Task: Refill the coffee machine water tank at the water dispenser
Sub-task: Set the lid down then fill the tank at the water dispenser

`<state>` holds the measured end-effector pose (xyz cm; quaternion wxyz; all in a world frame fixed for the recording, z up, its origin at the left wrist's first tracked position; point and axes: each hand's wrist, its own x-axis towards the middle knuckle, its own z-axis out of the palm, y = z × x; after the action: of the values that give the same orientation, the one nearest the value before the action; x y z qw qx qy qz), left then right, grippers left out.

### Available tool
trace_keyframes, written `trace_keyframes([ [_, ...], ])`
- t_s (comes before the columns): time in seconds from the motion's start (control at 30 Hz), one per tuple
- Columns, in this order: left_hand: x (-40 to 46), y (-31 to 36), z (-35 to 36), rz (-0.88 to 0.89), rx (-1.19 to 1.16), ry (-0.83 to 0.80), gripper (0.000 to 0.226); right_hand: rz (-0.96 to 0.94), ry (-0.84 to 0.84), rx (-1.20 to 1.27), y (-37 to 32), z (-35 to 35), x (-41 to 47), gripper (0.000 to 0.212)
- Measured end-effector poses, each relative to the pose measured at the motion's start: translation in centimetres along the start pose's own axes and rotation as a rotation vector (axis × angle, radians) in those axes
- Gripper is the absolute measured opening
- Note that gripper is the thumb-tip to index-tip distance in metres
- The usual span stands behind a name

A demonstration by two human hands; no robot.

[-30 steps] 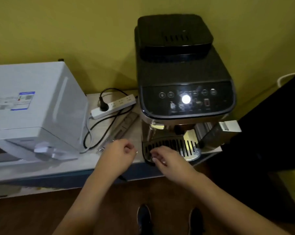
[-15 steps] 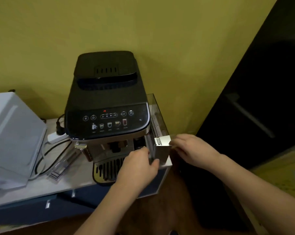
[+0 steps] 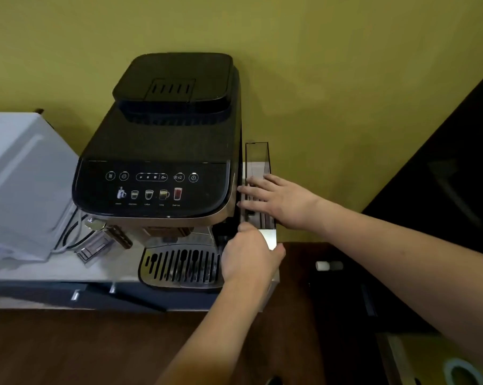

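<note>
Wall (image 3: 332,79): olive-yellow, behind everything.
Counter (image 3: 54,269): pale top, dark front edge, carries the machine.
Machine (image 3: 162,151): black, lit drink icons on the front panel, slotted drip tray (image 3: 179,263) at the base.
Box (image 3: 21,184): white, left of machine.
Tank (image 3: 258,173): clear, narrow, upright against machine's right side, front end silver.
Right hand (image 3: 279,201): open, fingers flat across the tank's top.
Left hand (image 3: 248,257): closed around the tank's silver front end.
</note>
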<state>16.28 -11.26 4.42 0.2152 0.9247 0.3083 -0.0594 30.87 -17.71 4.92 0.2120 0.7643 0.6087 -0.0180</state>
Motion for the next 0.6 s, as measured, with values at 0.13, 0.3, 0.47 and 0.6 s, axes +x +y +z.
trace_keyframes([
  [0.13,-0.5,0.0,-0.2,-0.006,-0.022,-0.034,0.057,-0.052,0.003,-0.041,0.4,-0.7,0.0,0.072],
  [0.3,-3.3,-0.7,-2.2,0.118,0.002,-0.058,0.058,-0.075,-0.024,0.051,0.0,-2.6,-2.7,0.056],
  [0.47,-6.3,-2.1,-4.8,0.334,0.057,0.011,0.055,0.011,-0.13,0.18,-1.7,-5.4,-7.4,0.066],
  [0.6,-7.7,-3.0,-5.9,0.51,0.003,0.048,0.053,0.165,-0.14,0.29,-4.2,-6.5,-11.0,0.07],
])
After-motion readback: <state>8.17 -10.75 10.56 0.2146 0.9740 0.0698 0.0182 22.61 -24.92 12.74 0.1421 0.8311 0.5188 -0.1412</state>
